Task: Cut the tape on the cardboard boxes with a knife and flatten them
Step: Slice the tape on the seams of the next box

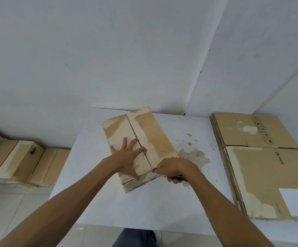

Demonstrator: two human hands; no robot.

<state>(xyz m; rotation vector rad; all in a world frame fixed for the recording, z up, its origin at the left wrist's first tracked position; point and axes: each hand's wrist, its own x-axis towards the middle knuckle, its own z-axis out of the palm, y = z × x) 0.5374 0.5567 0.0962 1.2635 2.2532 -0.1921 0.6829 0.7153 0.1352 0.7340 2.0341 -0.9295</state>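
Cardboard box [141, 145] at desk [94, 202] centre pinned by left hand [128, 158], fingers spread flat toward 12 o'clock. Knife [173, 177] gripped by right hand [175, 168], blade at seam's near end.

Dark-handled knife with yellow-green trim [175, 177]: mostly hidden inside right hand [175, 166]; blade tip barely visible at near end of brown cardboard box [141, 145] seam. Tape on seam: cannot tell. Stack of flattened brown cardboard [262, 168]: cut off at right edge. Tan boxes on floor [20, 163]: cut off at left edge. Dark blue trouser leg [135, 237]: cut off at bottom edge.
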